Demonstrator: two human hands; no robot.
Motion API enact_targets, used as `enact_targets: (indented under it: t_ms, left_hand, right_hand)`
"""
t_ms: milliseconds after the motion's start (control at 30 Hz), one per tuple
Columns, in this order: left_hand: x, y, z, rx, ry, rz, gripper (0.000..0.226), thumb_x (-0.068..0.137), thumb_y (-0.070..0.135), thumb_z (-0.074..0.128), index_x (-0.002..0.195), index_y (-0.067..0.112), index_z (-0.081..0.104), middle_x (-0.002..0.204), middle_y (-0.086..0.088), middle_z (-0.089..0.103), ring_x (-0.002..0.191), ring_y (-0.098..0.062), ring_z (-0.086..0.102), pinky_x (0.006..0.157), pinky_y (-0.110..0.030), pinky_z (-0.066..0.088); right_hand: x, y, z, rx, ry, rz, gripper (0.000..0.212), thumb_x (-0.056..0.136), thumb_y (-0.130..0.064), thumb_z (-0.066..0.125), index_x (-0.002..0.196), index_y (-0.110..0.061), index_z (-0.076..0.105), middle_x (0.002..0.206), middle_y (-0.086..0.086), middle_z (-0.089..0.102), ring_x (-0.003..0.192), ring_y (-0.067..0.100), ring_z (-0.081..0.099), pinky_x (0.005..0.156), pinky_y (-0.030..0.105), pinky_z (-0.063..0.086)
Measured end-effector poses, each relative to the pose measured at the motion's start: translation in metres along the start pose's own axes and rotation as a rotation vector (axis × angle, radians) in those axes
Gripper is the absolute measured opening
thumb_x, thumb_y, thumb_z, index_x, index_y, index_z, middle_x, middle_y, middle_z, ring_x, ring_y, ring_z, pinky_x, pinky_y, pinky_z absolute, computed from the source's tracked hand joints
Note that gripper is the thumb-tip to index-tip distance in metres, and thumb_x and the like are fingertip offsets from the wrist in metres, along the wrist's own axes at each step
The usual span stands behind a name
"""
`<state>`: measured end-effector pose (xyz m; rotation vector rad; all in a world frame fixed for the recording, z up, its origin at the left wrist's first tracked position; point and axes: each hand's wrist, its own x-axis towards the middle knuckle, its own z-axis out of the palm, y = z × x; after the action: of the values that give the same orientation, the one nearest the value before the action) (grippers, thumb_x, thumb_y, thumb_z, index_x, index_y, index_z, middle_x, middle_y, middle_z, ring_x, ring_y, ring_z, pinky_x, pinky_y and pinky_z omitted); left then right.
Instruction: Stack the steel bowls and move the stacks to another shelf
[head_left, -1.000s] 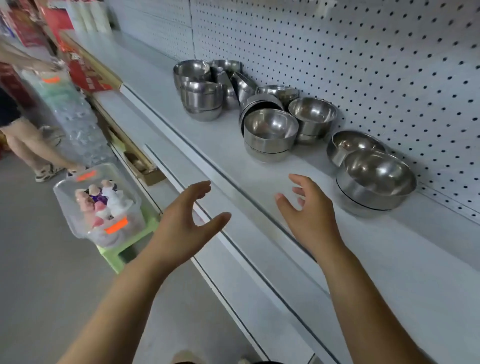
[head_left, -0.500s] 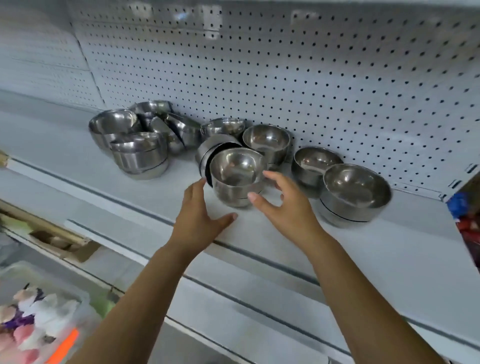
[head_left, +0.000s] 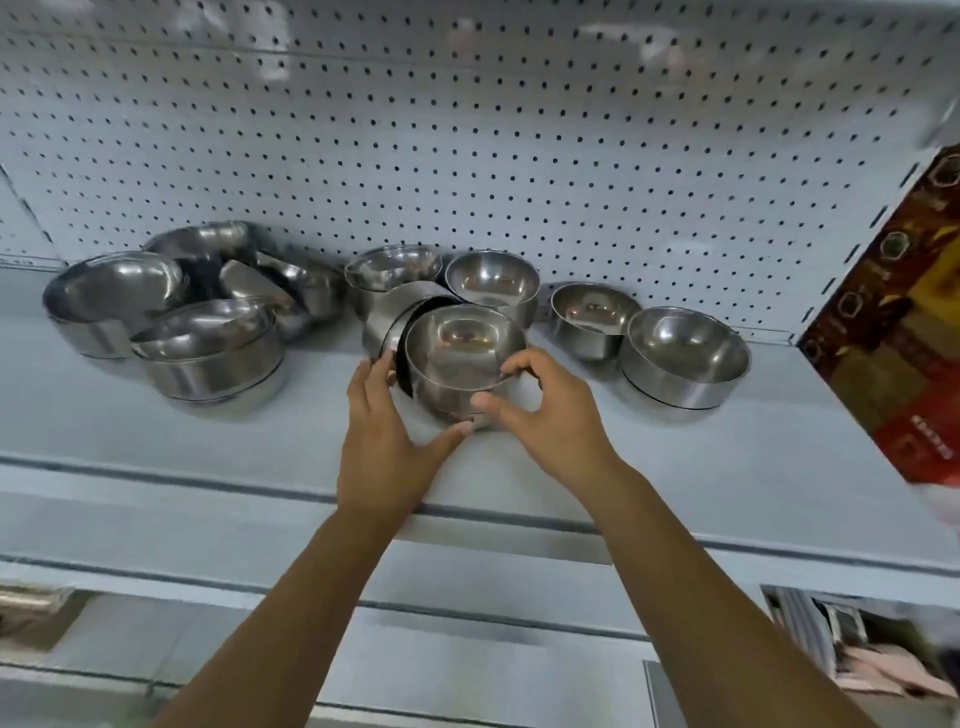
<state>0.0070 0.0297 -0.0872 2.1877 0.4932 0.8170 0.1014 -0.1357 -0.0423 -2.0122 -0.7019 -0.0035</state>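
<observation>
Several steel bowls stand on a white shelf (head_left: 208, 441) against a pegboard wall. The front middle bowl (head_left: 462, 353) sits on another bowl, and both my hands hold it. My left hand (head_left: 387, 441) cups its left side with the thumb under its front. My right hand (head_left: 550, 415) grips its right side, thumb on the front wall and a finger over the rim. Behind it a tilted bowl (head_left: 395, 317) leans. More bowls lie at the left (head_left: 208, 353) and stand at the right (head_left: 685, 358).
A dark red and gold box (head_left: 904, 338) stands on the shelf's right end. The pegboard (head_left: 467, 156) closes the back. Lower white shelves (head_left: 467, 649) run below, with packaged goods at the lower right (head_left: 857, 649).
The view swung from the aisle to face the shelf. Both hands reached forward from mid-air and closed around the front middle bowl.
</observation>
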Motion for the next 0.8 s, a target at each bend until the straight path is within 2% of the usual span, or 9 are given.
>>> enact_targets:
  t_ms: [100,300,400,533,600,700,800]
  left_hand:
    - [0.000,-0.004,0.002,0.003,0.000,0.023,0.113,0.067,0.062,0.084,0.154,0.023,0.023,0.159,-0.003,0.026,0.136,-0.021,0.047,0.097,-0.048,0.055]
    - [0.003,-0.008,0.004,0.031,0.016,0.049,0.111,0.071,0.071,0.075,0.154,0.022,0.021,0.160,-0.006,0.024,0.140,-0.028,0.045,0.098,-0.053,0.054]
    - [0.003,-0.008,0.004,0.042,0.008,0.043,0.108,0.073,0.073,0.072,0.154,0.024,0.021,0.161,-0.006,0.023,0.141,-0.028,0.044,0.101,-0.054,0.052]
    - [0.002,-0.008,0.002,0.057,0.009,0.043,0.104,0.077,0.070,0.072,0.153,0.022,0.022,0.161,-0.009,0.024,0.142,-0.031,0.042,0.105,-0.055,0.050]
    - [0.001,-0.008,0.001,0.062,0.010,0.052,0.103,0.077,0.069,0.073,0.153,0.020,0.023,0.161,-0.011,0.025,0.143,-0.032,0.041,0.106,-0.055,0.049]
    - [-0.003,-0.006,0.001,0.081,0.029,0.064,0.101,0.077,0.064,0.076,0.152,0.015,0.029,0.160,-0.015,0.027,0.147,-0.032,0.033,0.114,-0.052,0.041]
    - [-0.009,-0.007,-0.002,0.069,0.121,0.145,0.088,0.080,0.052,0.080,0.146,0.008,0.043,0.153,-0.020,0.035,0.141,-0.034,0.034,0.114,-0.048,0.038]
  right_hand:
    - [-0.003,-0.002,0.006,0.043,0.047,0.032,0.032,0.084,-0.036,0.084,0.102,-0.020,0.063,0.100,-0.014,0.067,0.099,-0.004,0.058,0.083,0.009,0.041]
    - [-0.014,-0.007,-0.002,0.119,0.120,0.033,0.028,0.085,-0.036,0.083,0.101,-0.025,0.063,0.102,-0.019,0.068,0.108,-0.001,0.060,0.094,0.007,0.039]
    - [-0.030,-0.008,-0.014,0.163,0.203,0.044,0.026,0.086,-0.033,0.082,0.101,-0.027,0.062,0.103,-0.020,0.068,0.109,0.000,0.061,0.103,0.012,0.042]
    - [-0.060,-0.003,-0.028,0.211,0.308,0.082,0.026,0.087,-0.027,0.082,0.104,-0.026,0.062,0.105,-0.015,0.069,0.108,-0.001,0.063,0.106,0.015,0.045]
    - [-0.076,0.001,-0.031,0.236,0.351,0.109,0.025,0.088,-0.023,0.081,0.105,-0.026,0.062,0.108,-0.008,0.070,0.111,0.008,0.065,0.109,0.023,0.047]
    - [-0.095,0.007,-0.032,0.209,0.357,0.139,0.026,0.089,-0.023,0.081,0.107,-0.027,0.062,0.108,-0.005,0.070,0.112,0.013,0.065,0.112,0.030,0.047]
    - [-0.105,0.010,-0.035,0.150,0.318,0.159,0.033,0.084,-0.036,0.081,0.109,-0.027,0.061,0.109,-0.013,0.069,0.116,0.007,0.063,0.114,0.025,0.044]
